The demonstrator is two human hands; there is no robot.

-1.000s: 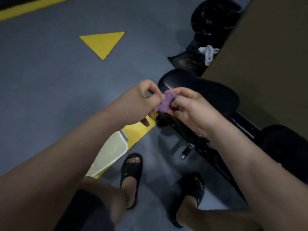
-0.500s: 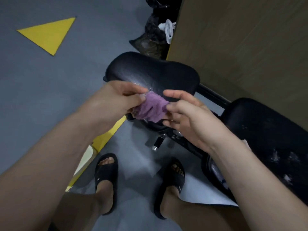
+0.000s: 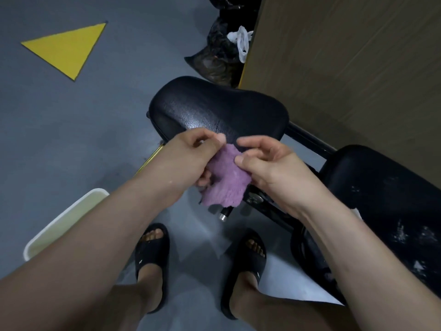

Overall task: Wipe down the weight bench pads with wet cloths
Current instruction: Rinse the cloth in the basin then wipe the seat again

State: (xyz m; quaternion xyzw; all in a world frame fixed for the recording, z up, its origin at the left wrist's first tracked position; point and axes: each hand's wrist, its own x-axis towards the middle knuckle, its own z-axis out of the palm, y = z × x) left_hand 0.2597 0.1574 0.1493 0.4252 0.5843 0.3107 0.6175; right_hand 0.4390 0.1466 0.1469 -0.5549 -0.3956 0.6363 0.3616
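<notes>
1. Purple cloth point(image 3: 226, 179): fluffy, crumpled, held in the air between both hands, above the bench frame point(image 3: 307, 139) and just short of the seat pad's near edge. Long axis from the pinched top edge down toward the feet, lower end hanging free.
2. Left hand point(image 3: 188, 158): fingers point(image 3: 218, 139) pinching the cloth's upper left part.
3. Right hand point(image 3: 269, 163): thumb and curled fingers point(image 3: 241, 160) pinching the upper right edge, forefinger stretched out above.
4. Seat pad point(image 3: 214, 106): black, directly beyond the cloth, sheen across its near half. Judged the closer target, within equal reach of either hand.
5. Back pad point(image 3: 386, 192): black, flecked white, off to the right, nearer the right hand.
6. White tub point(image 3: 59, 223): pale liquid inside, on the floor point(image 3: 71, 130) at left, partly under the left forearm.
7. Yellow triangle point(image 3: 68, 48) on the floor; black bag point(image 3: 219, 58) against the brown wall panel point(image 3: 346, 56).
8. Brands, labels, writing: none legible.
</notes>
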